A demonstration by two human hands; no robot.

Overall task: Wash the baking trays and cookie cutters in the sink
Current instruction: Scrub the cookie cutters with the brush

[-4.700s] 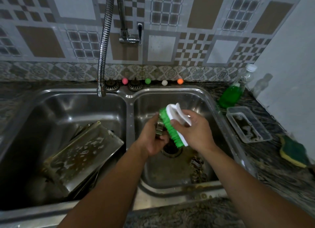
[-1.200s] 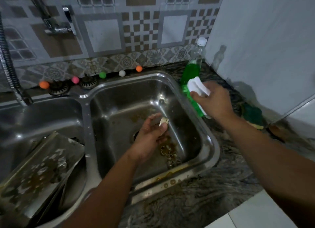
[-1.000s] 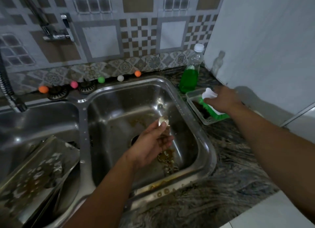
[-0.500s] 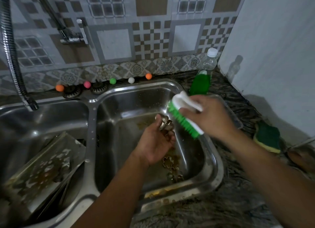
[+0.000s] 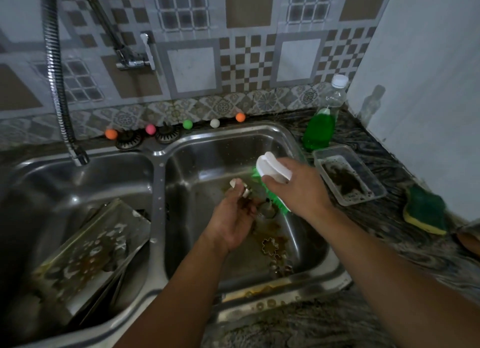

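L hand (image 5: 235, 219) pinches cookie cutter (image 5: 246, 191); R hand (image 5: 296, 189) grips scrub brush (image 5: 270, 172).

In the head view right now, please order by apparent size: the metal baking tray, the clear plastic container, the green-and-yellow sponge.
1. Metal baking tray, largest.
2. Clear plastic container.
3. Green-and-yellow sponge, smallest.
The tray lies nearer the camera, so its lead may be exaggerated.

Brush (image 5: 270, 177) back over cutter (image 5: 246, 191)

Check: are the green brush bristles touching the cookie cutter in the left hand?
Cannot tell. In the head view the scrub brush sits right beside the cookie cutter that the left hand pinches, but blur and dim light hide any contact or gap.
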